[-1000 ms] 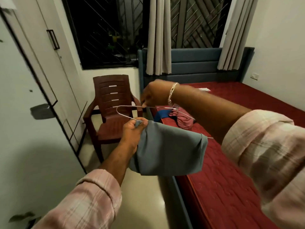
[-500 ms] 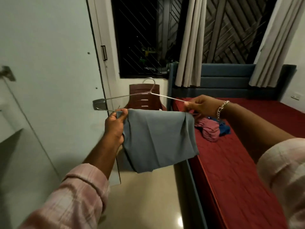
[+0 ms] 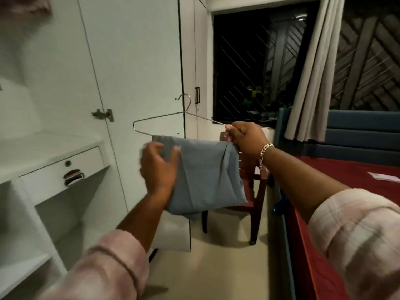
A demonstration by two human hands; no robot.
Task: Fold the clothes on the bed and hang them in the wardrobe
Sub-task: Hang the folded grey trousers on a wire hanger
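While the right hand pinches the hanger, the spread left hand touches the draped grey cloth.

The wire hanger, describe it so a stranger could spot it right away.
Look in front of the white wardrobe, where two hands are raised. The wire hanger is the thin metal triangle with grey cloth draped over its bottom bar, right hand gripping its end.

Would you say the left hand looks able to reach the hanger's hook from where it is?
Probably yes: the left hand rests open on the grey cloth, and nothing blocks the hook above.
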